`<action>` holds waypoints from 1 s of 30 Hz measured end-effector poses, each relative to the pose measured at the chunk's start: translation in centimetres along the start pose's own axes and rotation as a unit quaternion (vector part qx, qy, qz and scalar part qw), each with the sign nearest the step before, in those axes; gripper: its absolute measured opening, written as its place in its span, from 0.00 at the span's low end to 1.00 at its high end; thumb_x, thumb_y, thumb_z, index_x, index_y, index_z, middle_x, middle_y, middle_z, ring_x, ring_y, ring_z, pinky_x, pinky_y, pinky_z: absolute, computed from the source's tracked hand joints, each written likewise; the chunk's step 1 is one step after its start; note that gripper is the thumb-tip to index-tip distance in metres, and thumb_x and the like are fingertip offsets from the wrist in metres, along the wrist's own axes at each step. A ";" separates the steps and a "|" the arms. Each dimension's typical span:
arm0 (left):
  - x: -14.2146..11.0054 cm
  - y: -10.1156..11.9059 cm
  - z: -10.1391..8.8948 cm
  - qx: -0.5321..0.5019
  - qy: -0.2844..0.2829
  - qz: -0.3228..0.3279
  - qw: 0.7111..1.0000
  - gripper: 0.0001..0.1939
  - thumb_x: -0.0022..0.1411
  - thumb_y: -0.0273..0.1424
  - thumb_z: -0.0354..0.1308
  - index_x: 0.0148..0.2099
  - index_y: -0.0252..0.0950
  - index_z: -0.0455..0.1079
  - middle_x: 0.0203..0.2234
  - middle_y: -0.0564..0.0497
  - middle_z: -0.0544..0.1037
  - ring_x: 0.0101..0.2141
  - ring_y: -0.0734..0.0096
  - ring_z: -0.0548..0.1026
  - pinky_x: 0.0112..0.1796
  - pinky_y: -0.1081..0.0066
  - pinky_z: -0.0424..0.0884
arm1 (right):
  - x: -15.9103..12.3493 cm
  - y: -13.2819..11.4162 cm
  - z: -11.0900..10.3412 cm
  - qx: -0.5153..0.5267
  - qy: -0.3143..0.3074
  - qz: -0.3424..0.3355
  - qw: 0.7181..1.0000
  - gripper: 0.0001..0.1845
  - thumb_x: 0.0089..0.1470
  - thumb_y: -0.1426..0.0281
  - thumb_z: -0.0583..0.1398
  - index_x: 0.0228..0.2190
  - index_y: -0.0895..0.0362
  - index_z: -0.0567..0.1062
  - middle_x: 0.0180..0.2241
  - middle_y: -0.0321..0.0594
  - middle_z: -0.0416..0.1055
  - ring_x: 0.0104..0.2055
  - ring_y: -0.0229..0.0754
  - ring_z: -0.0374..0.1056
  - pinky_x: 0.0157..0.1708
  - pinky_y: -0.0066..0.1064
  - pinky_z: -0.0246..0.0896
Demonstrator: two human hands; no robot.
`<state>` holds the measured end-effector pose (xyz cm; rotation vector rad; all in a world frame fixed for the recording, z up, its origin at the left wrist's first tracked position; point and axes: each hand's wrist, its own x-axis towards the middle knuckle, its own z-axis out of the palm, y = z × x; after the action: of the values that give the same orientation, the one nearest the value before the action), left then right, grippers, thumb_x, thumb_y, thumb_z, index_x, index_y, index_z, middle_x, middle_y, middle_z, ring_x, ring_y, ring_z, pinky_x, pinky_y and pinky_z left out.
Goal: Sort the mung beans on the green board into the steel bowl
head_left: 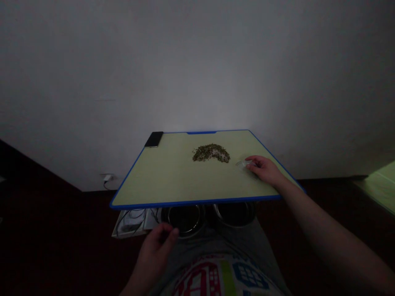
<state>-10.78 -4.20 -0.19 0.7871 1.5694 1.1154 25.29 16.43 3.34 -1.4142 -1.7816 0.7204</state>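
On the pale yellow board (173,181) with a blue rim lies a curved heap of small brown-green grains (203,153), like beans or seeds. My right hand (263,169) is just to the right of this heap, its thumb and fingers closed on a small piece of clear plastic (243,163); its exact kind is too blurred to name. My left hand (157,248) hangs in front of the board's near edge, over a round metal bowl (200,230). Its fingers are curled towards the thumb, and anything between them is hidden.
A black phone (154,139) lies at the board's far left corner. Below the near edge stands a second metal bowl (254,222), beside an open white box (119,235) with cables. Behind the board rises a wall (197,74) with a plugged-in white charger (108,177).
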 end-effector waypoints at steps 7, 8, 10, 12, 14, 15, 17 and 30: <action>1.4 -1.4 10.2 -0.078 -0.240 -0.220 0.942 0.10 0.53 0.35 0.60 0.34 0.32 0.70 0.21 0.50 0.75 0.17 0.72 0.71 0.20 0.72 0.64 | -0.2 -0.8 0.1 0.006 -0.001 0.015 1.000 0.21 0.46 0.58 0.59 0.39 0.58 0.71 0.20 0.29 0.56 0.20 0.34 0.53 0.20 0.28 0.49; 2.2 -2.0 11.2 -0.084 -0.239 -0.233 0.939 0.11 0.55 0.35 0.59 0.35 0.30 0.70 0.21 0.49 0.75 0.19 0.69 0.73 0.23 0.69 0.68 | -0.2 -0.8 0.1 0.011 -0.001 0.017 1.000 0.21 0.46 0.58 0.59 0.39 0.58 0.71 0.20 0.29 0.56 0.20 0.34 0.53 0.20 0.28 0.49; 3.6 -3.0 12.7 -0.092 -0.230 -0.250 0.936 0.12 0.57 0.34 0.56 0.37 0.28 0.69 0.21 0.47 0.74 0.21 0.66 0.75 0.27 0.65 0.71 | -0.2 -0.7 0.2 0.021 -0.005 0.018 1.000 0.21 0.46 0.58 0.59 0.39 0.59 0.70 0.20 0.29 0.57 0.20 0.34 0.53 0.20 0.28 0.50; 4.5 -3.7 13.5 -0.101 -0.215 -0.257 0.937 0.14 0.59 0.34 0.55 0.41 0.27 0.68 0.21 0.47 0.74 0.21 0.66 0.75 0.30 0.63 0.71 | -0.1 -0.6 0.2 0.022 -0.010 0.013 1.000 0.21 0.47 0.59 0.58 0.40 0.59 0.70 0.20 0.30 0.58 0.20 0.34 0.55 0.20 0.28 0.50; 4.8 -4.2 14.0 -0.114 -0.201 -0.259 0.938 0.15 0.59 0.35 0.54 0.43 0.28 0.67 0.21 0.48 0.74 0.21 0.66 0.75 0.31 0.62 0.72 | -0.1 -0.4 0.2 0.015 -0.013 0.002 1.000 0.20 0.47 0.59 0.58 0.40 0.59 0.70 0.21 0.30 0.58 0.20 0.34 0.55 0.21 0.28 0.51; 4.9 -4.4 14.2 -0.121 -0.195 -0.259 0.938 0.15 0.60 0.35 0.54 0.44 0.28 0.67 0.21 0.48 0.74 0.21 0.67 0.75 0.32 0.62 0.72 | 0.0 -0.3 0.2 0.011 -0.013 -0.004 1.000 0.20 0.47 0.59 0.58 0.40 0.59 0.71 0.21 0.30 0.58 0.21 0.34 0.55 0.21 0.27 0.51; 5.0 -4.7 14.4 -0.132 -0.186 -0.262 0.938 0.14 0.60 0.34 0.55 0.43 0.28 0.67 0.21 0.48 0.74 0.22 0.67 0.75 0.33 0.63 0.72 | 0.0 -0.2 0.2 0.007 -0.011 -0.014 1.000 0.19 0.47 0.60 0.58 0.39 0.59 0.71 0.20 0.30 0.58 0.20 0.33 0.55 0.21 0.27 0.51; 5.4 -4.5 15.3 -0.162 -0.186 -0.244 0.938 0.17 0.57 0.28 0.57 0.49 0.31 0.64 0.38 0.41 0.77 0.25 0.66 0.77 0.33 0.60 0.73 | 0.3 0.6 0.3 0.030 -0.013 -0.016 0.999 0.19 0.48 0.60 0.59 0.39 0.58 0.70 0.20 0.30 0.58 0.20 0.34 0.55 0.20 0.27 0.51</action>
<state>2.66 3.18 -7.18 0.3285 1.1337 0.7716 25.34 16.84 2.75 -1.3393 -1.7834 0.7732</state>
